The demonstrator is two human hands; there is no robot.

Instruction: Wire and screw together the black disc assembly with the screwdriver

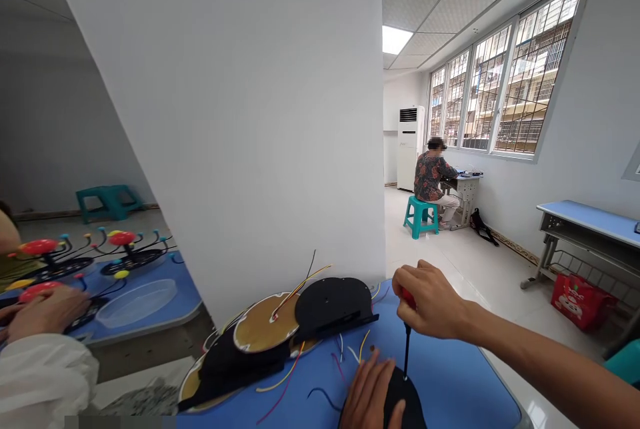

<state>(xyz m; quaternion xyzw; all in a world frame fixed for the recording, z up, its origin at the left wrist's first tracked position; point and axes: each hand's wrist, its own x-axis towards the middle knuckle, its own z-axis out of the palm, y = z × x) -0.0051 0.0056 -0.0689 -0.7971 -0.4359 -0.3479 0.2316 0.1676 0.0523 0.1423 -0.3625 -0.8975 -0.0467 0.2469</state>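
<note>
Nearest to us, our left hand (367, 392) lies with its fingers spread against the side of a black rounded piece (406, 404), which sits at the bottom edge of our view on the blue tabletop (450, 362). The frame cuts the hand off, so we cannot tell whether it grips the piece or only steadies it. Our right hand (430, 299) is curled shut around the red handle of a screwdriver (407, 349). The shaft's long axis runs almost straight down, its tip meeting the top of the black piece, so the piece lies directly below the right hand and touches the left. The left hand is the nearer to it.

Just beyond, coloured wires (285, 379) trail across the blue top from a stack of black half-discs (333, 306) and a gold-faced disc (265, 322).

To our left, a co-worker's hand (45, 312) and white sleeve (43, 376) reach toward a red-capped model with black arms (40, 292), beside a clear plastic tray (137, 302) on another blue table (185, 282).

Farther off, past a white wall (225, 116), a seated person (430, 172) works at a desk under barred windows (500, 76). The person sits on a teal stool (420, 216), near a white air conditioner (410, 146).
</note>
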